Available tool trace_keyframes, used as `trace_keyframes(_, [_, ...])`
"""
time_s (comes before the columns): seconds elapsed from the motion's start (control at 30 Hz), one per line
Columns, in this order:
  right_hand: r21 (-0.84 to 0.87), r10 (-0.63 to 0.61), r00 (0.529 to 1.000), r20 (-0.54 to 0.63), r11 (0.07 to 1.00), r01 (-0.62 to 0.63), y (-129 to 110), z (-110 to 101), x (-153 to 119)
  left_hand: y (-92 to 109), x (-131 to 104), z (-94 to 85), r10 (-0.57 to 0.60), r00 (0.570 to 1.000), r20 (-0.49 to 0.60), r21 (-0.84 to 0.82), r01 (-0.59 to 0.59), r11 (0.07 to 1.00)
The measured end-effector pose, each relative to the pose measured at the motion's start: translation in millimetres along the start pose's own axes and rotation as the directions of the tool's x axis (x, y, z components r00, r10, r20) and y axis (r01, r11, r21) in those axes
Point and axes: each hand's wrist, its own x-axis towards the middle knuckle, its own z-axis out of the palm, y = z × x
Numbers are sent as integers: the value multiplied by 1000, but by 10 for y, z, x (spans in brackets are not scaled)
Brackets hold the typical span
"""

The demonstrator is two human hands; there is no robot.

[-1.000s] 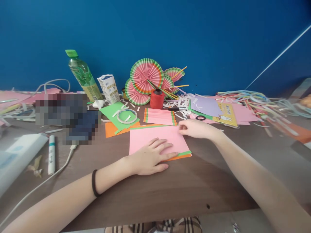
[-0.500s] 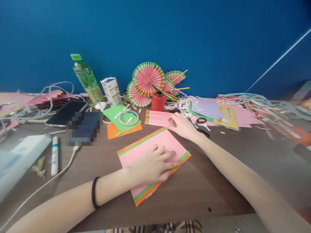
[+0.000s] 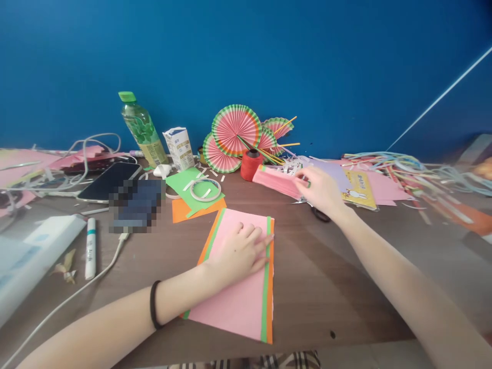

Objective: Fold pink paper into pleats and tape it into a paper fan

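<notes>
My left hand [image 3: 242, 251] lies on a pink paper sheet [image 3: 234, 312] edged with green and orange strips, its fingers spread toward the right border. Farther back, my right hand [image 3: 321, 189] pinches the right end of a pleated pink paper strip [image 3: 277, 180], which is tilted and lifted off the desk. Scissors [image 3: 321, 214] lie under that hand, mostly hidden. Left of the strip stands a red spool of thread [image 3: 251, 165]. Behind it lean folded paper fans [image 3: 236, 130] coloured like watermelon slices.
Left of centre, a tape roll [image 3: 205, 190] sits on green paper [image 3: 180, 179]. A bottle [image 3: 142, 130], a carton [image 3: 179, 148], a phone [image 3: 109, 182] and a marker [image 3: 90, 248] stand or lie on the left. A yellow packet [image 3: 359, 189] and tangled strips [image 3: 400, 164] are at right.
My right hand has lifted the pleated strip and moved it to the right. Under my left hand, the bordered sheet has turned so its long edges point more toward me.
</notes>
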Motion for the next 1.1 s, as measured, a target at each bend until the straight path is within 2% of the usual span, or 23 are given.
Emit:
trace_keyframes(0.07, [-116,101,990,-93,987,-112,138,-66,-9,-44,12,12,-75,997,-3,-14,75,997])
trace_keyframes(0.1, [-170,138,987,-78,974,-150,206,-77,-20,-63,15,20,-104,995,-2,-31,104,994])
trace_keyframes(0.2, [-276,271,960,71,930,-242,361,-34,-75,-100,17,58,-152,988,8,-109,151,982])
trace_keyframes(0.27, [-280,317,931,181,924,-260,396,29,-110,-117,23,85,-154,988,8,-163,153,975])
trace_keyframes(0.33, [-222,283,935,214,946,-235,362,94,-130,-145,42,97,-146,989,-3,-215,142,966])
trace_keyframes(0.4, [-64,195,959,204,981,-185,261,155,-137,-207,70,84,-165,986,-9,-256,157,954])
trace_keyframes(0.47, [180,122,958,258,969,-172,111,221,-138,-317,96,50,-272,962,1,-250,264,932])
trace_keyframes(0.53, [336,59,945,321,926,-172,-53,302,-140,-474,107,10,-421,907,-11,-183,412,892])
trace_keyframes(0.63, [412,-1,951,310,901,-133,-244,457,-146,-753,87,-18,-505,863,-14,-161,497,853])
trace_keyframes(0.73, [424,-42,959,282,902,-85,-308,599,-149,-993,48,18,-560,828,-10,-270,537,799])
trace_keyframes(0.87, [432,-59,962,268,899,-66,-276,676,-154,-1158,30,105,-494,867,68,-361,483,798])
trace_keyframes(0.97, [443,-74,962,262,895,-51,-258,674,-165,-1186,38,145,-446,893,62,-341,439,831])
trace_keyframes(1.1, [451,-91,966,242,892,-29,-267,659,-179,-1183,46,160,-435,898,69,-351,430,832])
